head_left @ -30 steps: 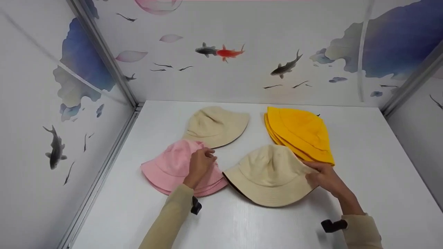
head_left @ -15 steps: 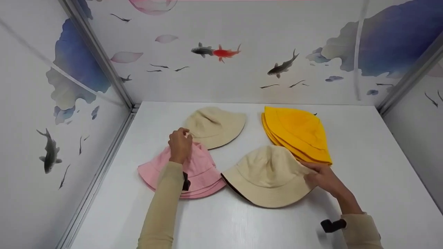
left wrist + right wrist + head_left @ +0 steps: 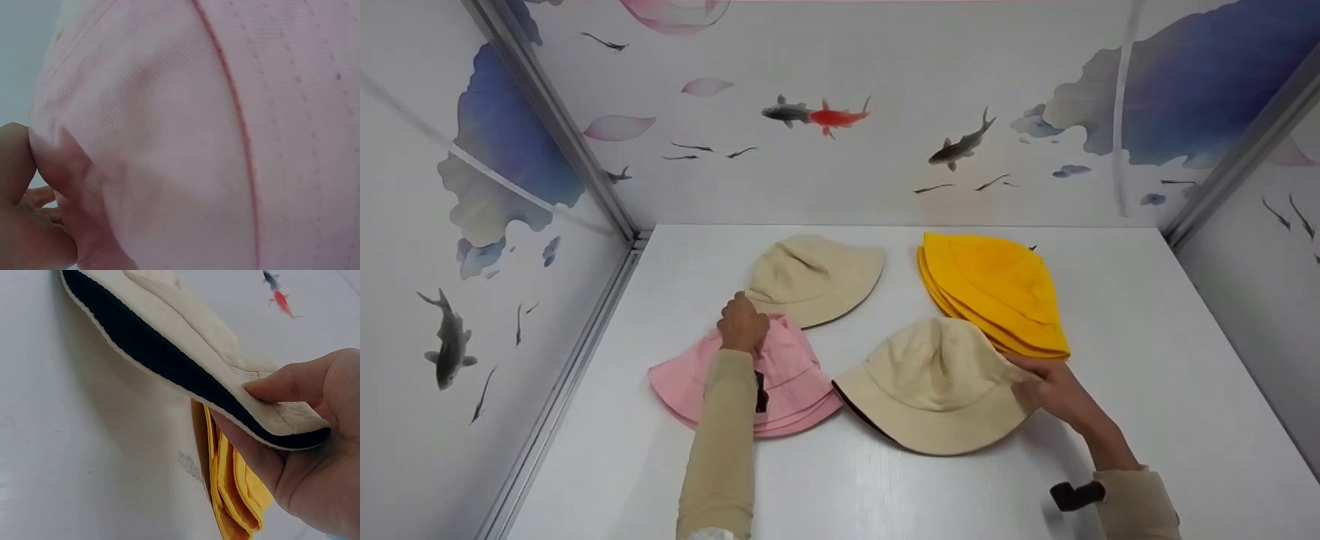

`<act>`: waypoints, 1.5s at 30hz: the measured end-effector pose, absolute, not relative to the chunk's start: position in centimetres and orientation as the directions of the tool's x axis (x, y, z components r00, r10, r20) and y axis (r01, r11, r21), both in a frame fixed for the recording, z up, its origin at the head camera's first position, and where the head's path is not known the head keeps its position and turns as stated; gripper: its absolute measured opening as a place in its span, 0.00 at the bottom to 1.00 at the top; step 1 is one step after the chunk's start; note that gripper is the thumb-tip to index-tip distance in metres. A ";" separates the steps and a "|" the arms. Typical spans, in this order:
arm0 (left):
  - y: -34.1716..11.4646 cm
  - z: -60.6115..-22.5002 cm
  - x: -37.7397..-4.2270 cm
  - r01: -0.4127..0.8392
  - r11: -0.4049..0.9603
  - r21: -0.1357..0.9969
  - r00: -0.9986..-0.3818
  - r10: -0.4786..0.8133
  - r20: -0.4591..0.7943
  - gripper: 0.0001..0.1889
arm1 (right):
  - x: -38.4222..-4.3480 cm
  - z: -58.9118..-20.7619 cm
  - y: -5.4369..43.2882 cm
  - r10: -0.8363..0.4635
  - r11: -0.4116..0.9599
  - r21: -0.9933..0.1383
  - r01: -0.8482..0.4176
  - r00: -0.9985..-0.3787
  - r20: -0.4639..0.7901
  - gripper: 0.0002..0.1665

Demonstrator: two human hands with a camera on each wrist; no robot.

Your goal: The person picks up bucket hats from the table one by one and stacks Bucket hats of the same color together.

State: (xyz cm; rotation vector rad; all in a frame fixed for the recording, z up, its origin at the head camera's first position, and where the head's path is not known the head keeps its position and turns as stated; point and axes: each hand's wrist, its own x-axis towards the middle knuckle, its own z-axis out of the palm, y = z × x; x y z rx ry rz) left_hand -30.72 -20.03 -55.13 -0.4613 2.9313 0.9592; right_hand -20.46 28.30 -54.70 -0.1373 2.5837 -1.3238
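Pink bucket hats (image 3: pixel 791 375), stacked with layered brims, lie at front left. My left hand (image 3: pixel 742 326) grips the top of their crown with curled fingers, close to the brim of a beige bucket hat (image 3: pixel 817 274) behind. In the left wrist view pink cloth (image 3: pixel 169 140) fills most of the picture; part of the left hand (image 3: pixel 28 208) shows at its edge, its fingertips partly hidden. My right hand (image 3: pixel 1061 394) pinches the brim of another beige bucket hat (image 3: pixel 937 367), thumb above and fingers below. Its dark lining (image 3: pixel 152 354) shows in the right wrist view, that brim edge raised off the table.
A stack of yellow bucket hats (image 3: pixel 997 292) lies at back right, just behind the held beige hat. White panels (image 3: pixel 847 180) painted with fish and petals enclose the white table (image 3: pixel 840 495) at the back and sides.
My left hand has moved left and away from me over the pink hats, then slightly back, and its fingers have closed. My right hand keeps its pinch on the beige hat.
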 end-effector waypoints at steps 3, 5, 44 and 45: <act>-20.1 -55.2 -30.7 -0.295 0.779 0.554 -0.955 -0.254 -0.152 0.27 | -20.4 -54.7 28.2 -0.193 0.577 -0.816 0.022 -0.968 -0.163 0.29; -20.1 -55.1 -30.7 -0.296 0.789 0.539 -0.955 -0.247 -0.164 0.28 | -20.3 -54.6 28.2 -0.184 0.572 -0.820 0.031 -0.969 -0.165 0.30; -20.5 -46.7 -31.2 0.069 0.837 0.543 -0.983 -0.035 0.179 0.14 | -19.8 -55.5 28.0 -0.127 0.559 -0.826 0.075 -0.976 -0.174 0.30; -20.3 -46.5 -31.1 0.086 0.832 0.548 -0.983 -0.020 0.184 0.15 | -19.8 -55.5 28.0 -0.126 0.558 -0.826 0.075 -0.977 -0.173 0.30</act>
